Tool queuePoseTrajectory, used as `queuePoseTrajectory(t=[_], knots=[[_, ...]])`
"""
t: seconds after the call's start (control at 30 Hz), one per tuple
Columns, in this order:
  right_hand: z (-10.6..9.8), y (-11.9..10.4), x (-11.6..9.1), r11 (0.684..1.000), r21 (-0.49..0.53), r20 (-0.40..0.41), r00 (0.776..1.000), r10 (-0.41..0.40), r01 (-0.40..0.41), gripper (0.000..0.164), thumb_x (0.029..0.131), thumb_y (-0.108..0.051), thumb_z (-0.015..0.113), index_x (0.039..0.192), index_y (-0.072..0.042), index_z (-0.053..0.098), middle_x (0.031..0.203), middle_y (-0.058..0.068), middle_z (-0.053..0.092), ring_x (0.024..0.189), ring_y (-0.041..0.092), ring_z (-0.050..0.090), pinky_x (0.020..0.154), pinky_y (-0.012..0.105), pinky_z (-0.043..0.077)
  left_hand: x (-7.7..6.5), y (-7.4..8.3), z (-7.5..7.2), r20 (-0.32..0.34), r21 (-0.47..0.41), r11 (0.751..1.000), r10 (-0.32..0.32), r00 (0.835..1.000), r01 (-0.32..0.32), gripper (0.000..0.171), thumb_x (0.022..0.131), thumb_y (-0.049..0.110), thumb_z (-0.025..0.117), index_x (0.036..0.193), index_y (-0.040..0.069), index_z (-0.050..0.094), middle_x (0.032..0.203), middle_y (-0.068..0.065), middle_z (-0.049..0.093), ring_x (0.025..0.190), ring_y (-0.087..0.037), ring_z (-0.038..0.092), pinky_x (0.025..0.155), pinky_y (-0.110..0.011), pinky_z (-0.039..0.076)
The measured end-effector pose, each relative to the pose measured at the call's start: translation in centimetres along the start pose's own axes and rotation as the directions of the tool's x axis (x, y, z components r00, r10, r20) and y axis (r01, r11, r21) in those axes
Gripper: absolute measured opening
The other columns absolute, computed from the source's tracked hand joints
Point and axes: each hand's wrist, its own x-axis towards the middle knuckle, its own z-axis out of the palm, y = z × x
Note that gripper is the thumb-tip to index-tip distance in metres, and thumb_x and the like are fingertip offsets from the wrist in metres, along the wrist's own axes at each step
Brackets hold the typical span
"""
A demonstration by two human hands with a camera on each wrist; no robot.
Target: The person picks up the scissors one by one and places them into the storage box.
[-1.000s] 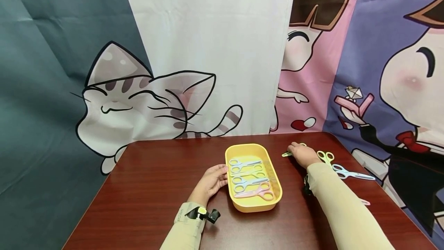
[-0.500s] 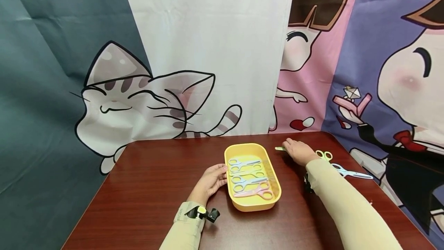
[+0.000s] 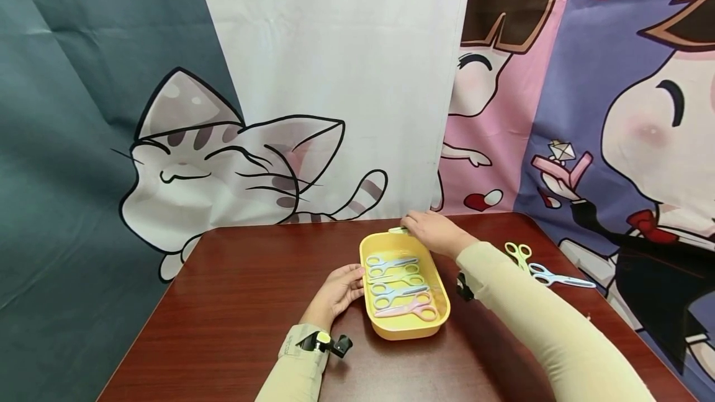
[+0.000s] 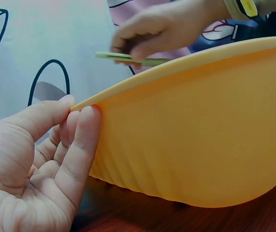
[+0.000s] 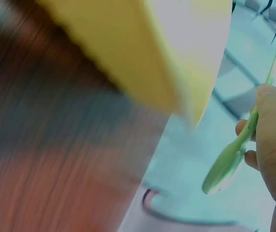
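My left hand point(image 3: 338, 290) pinches the left rim of a yellow tray point(image 4: 191, 125) between thumb and fingers. Inside that tray lie several pairs of scissors: blue scissors point(image 3: 399, 293), green scissors point(image 3: 395, 277) and, nearest me, pink scissors point(image 3: 410, 309). Over the tray's far right corner, my right hand point(image 3: 434, 231) holds a pair of green scissors point(image 5: 229, 157) by the middle. In the right wrist view their handle end points down and the tip sticks up past the fingers. The left wrist view shows them raised above the rim.
To the right on the brown table point(image 3: 268, 315) lie more green scissors point(image 3: 519, 253) and blue scissors point(image 3: 561, 276), close together. A small pinkish tip shows beside the right sleeve point(image 3: 536, 309), which covers part of the table. A cartoon-printed curtain point(image 3: 346, 79) hangs behind the far edge.
My right hand has picked the green scissors off the table and carried them left to the far end of the tray. My left hand keeps its hold on the rim.
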Motion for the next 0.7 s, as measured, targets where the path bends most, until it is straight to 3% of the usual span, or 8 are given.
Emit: queuePoseTrajectory(t=[0.2,0.47,0.7], knots=[[-0.3,-3.2,2.8,0.998,0.059,0.148,0.989,-0.026,0.017,0.017,0.094,-0.020,0.051,0.111,-0.017,0.053,0.101,-0.003,0.050,0.086,0.011,0.052,0.080,0.032,0.047,-0.1,-0.2,-0.2,-0.010,-0.007,1.000,-0.003,1.000,0.003,0.015,0.092,0.006,0.053,0.104,-0.002,0.050,0.078,-0.005,0.061,0.066,-0.010,0.059,0.061,-0.022,0.053],[1.5,-5.2,4.2,0.993,0.118,0.324,0.945,-0.053,0.016,0.014,0.092,-0.024,0.057,0.102,-0.016,0.055,0.091,-0.006,0.049,0.074,0.008,0.050,0.070,0.026,0.049,0.6,-0.7,-0.6,-0.014,-0.018,1.000,-0.002,1.000,0.002,0.014,0.092,0.005,0.052,0.104,-0.002,0.049,0.077,-0.005,0.060,0.065,-0.009,0.058,0.060,-0.023,0.053],[3.0,-5.4,4.4,0.994,0.090,0.376,0.922,-0.087,0.057,0.009,0.089,-0.023,0.060,0.089,-0.014,0.058,0.076,-0.006,0.047,0.069,0.009,0.046,0.065,0.024,0.045,1.2,-1.2,-1.1,-0.043,-0.029,0.999,0.012,0.999,-0.013,0.014,0.090,0.008,0.058,0.100,0.000,0.052,0.075,-0.005,0.060,0.063,-0.009,0.058,0.058,-0.021,0.052]])
